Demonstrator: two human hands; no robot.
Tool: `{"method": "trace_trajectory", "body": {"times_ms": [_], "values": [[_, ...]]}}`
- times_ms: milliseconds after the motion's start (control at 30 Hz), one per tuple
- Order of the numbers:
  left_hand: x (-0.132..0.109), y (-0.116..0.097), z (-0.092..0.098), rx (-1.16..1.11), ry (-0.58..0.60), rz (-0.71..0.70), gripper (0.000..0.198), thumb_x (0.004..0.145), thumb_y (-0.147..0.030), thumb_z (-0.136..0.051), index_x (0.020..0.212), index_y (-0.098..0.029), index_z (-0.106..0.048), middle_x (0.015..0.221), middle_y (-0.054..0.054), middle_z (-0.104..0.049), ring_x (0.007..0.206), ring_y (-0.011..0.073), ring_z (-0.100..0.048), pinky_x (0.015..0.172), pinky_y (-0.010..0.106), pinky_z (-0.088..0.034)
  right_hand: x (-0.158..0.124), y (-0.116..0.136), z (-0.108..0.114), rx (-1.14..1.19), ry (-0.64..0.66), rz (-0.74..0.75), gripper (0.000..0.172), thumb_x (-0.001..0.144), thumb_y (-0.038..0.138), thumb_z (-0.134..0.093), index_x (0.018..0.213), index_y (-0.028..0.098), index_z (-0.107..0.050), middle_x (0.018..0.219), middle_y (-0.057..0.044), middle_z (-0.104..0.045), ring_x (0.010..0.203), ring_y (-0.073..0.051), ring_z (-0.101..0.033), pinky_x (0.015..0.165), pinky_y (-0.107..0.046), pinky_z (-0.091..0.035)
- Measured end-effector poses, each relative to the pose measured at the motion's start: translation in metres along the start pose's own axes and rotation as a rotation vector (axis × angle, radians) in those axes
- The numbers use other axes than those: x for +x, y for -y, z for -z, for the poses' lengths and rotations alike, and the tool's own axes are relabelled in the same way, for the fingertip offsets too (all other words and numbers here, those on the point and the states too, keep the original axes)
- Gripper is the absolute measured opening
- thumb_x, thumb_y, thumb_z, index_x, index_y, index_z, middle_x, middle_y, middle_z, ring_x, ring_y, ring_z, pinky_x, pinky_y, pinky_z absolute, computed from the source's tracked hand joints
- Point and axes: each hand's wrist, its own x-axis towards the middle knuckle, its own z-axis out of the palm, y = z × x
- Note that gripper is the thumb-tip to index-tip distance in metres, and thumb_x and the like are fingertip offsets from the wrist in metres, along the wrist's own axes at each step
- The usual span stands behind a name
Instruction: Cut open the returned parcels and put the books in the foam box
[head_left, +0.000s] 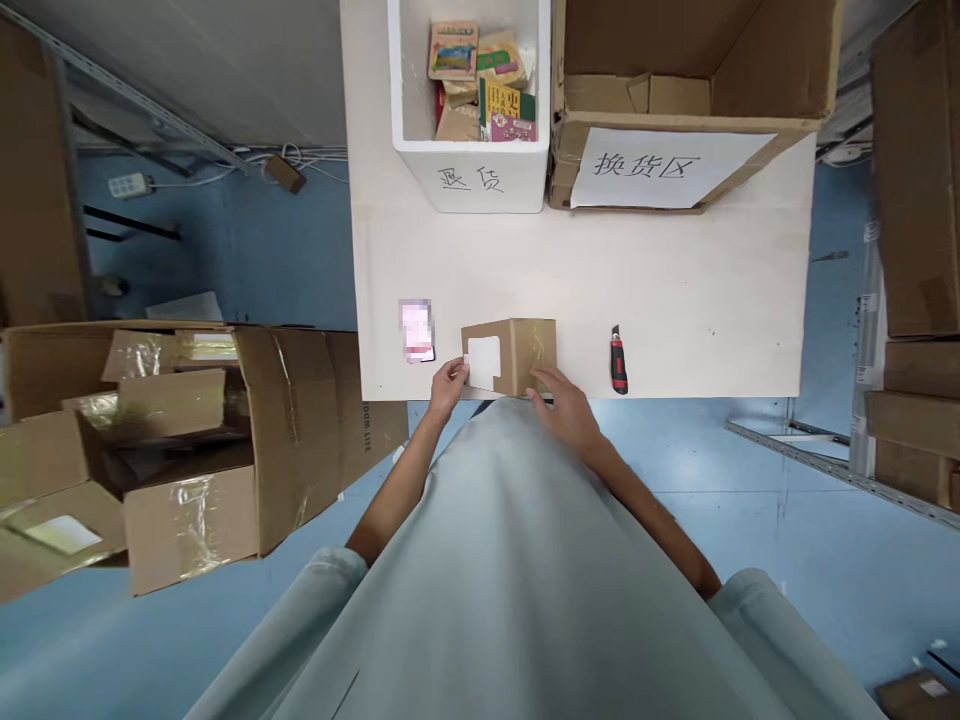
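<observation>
A small cardboard box (523,345) stands at the table's near edge, between my two hands. A white paper label (484,362) covers part of its left face, and clear tape runs over the right part. At the box's left edge, my left hand (448,386) is closed, its thumb and fingertips pinching by the label's border. My right hand (568,408) holds the box from the right, fingers on the taped face and thumb at the near edge. To the right lies a red and black utility knife (618,362). A phone (417,332) with a blurred screen lies left of the box.
At the back of the white table (675,265) stand a white foam bin (487,178) with several books and a large open carton (750,120) with a handwritten sign. A big carton (289,430) full of boxes is on the left. Shelving (864,360) stands right.
</observation>
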Motion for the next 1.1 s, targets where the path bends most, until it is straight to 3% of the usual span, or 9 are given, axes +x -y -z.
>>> {"method": "trace_trajectory", "body": {"times_ms": [133, 233, 333, 500, 700, 833, 967, 1100], "values": [[-0.013, -0.001, -0.014, 0.010, 0.111, -0.010, 0.061, 0.095, -0.062, -0.072, 0.132, -0.012, -0.076, 0.139, 0.020, -0.080, 0.131, 0.0348, -0.075, 0.116, 0.049, -0.061, 0.006, -0.053, 0.022, 0.140, -0.151, -0.163, 0.057, 0.105, 0.067, -0.062, 0.141, 0.025, -0.076, 0.147, -0.015, -0.074, 0.125, -0.032, -0.077, 0.109, -0.053, -0.067], [-0.025, -0.003, -0.030, 0.018, 0.197, -0.041, 0.062, 0.090, -0.069, -0.078, 0.125, -0.017, -0.080, 0.138, 0.017, -0.081, 0.129, 0.0348, -0.077, 0.116, 0.048, -0.061, 0.008, -0.096, 0.031, 0.298, -0.225, -0.386, 0.076, 0.091, 0.080, -0.072, 0.140, 0.022, -0.075, 0.152, -0.019, -0.072, 0.136, -0.036, -0.073, 0.115, -0.058, -0.063], [-0.034, -0.008, -0.040, 0.018, 0.249, -0.081, 0.064, 0.087, -0.070, -0.082, 0.126, -0.019, -0.080, 0.143, 0.016, -0.080, 0.133, 0.0353, -0.076, 0.119, 0.049, -0.059, 0.001, -0.120, 0.035, 0.451, -0.235, -0.529, 0.092, 0.080, 0.084, -0.082, 0.147, 0.022, -0.071, 0.160, -0.019, -0.068, 0.150, -0.038, -0.064, 0.126, -0.058, -0.054], [-0.040, -0.026, -0.033, -0.025, 0.233, -0.182, 0.074, 0.086, -0.074, -0.081, 0.132, -0.017, -0.078, 0.143, 0.019, -0.079, 0.139, 0.0368, -0.073, 0.124, 0.052, -0.056, -0.004, -0.110, 0.041, 0.515, -0.306, -0.474, 0.098, 0.079, 0.078, -0.088, 0.154, 0.018, -0.068, 0.163, -0.020, -0.066, 0.158, -0.037, -0.058, 0.136, -0.054, -0.045], [-0.030, -0.073, -0.020, -0.149, 0.191, -0.296, 0.077, 0.089, -0.069, -0.084, 0.144, -0.016, -0.073, 0.153, 0.019, -0.074, 0.152, 0.0368, -0.065, 0.131, 0.052, -0.051, 0.028, -0.078, 0.058, 0.497, -0.313, -0.325, 0.089, 0.089, 0.076, -0.082, 0.159, 0.023, -0.066, 0.170, -0.015, -0.061, 0.161, -0.036, -0.054, 0.134, -0.056, -0.046], [-0.029, -0.099, -0.017, -0.226, 0.178, -0.315, 0.076, 0.090, -0.066, -0.085, 0.147, -0.018, -0.071, 0.157, 0.019, -0.071, 0.154, 0.0368, -0.063, 0.129, 0.054, -0.053, 0.044, -0.068, 0.069, 0.511, -0.338, -0.270, 0.097, 0.090, 0.073, -0.083, 0.166, 0.019, -0.059, 0.175, -0.017, -0.055, 0.165, -0.034, -0.051, 0.138, -0.052, -0.042], [-0.033, -0.104, -0.016, -0.261, 0.178, -0.343, 0.073, 0.087, -0.061, -0.088, 0.144, -0.018, -0.073, 0.153, 0.019, -0.074, 0.152, 0.0372, -0.065, 0.127, 0.054, -0.055, 0.046, -0.065, 0.077, 0.518, -0.341, -0.275, 0.099, 0.091, 0.074, -0.082, 0.169, 0.018, -0.056, 0.175, -0.016, -0.054, 0.165, -0.033, -0.050, 0.139, -0.052, -0.042], [-0.032, -0.091, -0.026, -0.194, 0.157, -0.307, 0.061, 0.088, -0.052, -0.088, 0.138, -0.019, -0.076, 0.152, 0.017, -0.075, 0.142, 0.0370, -0.072, 0.123, 0.053, -0.058, 0.047, -0.075, 0.077, 0.503, -0.322, -0.317, 0.102, 0.090, 0.074, -0.082, 0.167, 0.014, -0.056, 0.174, -0.019, -0.056, 0.163, -0.034, -0.053, 0.137, -0.050, -0.044]]}}
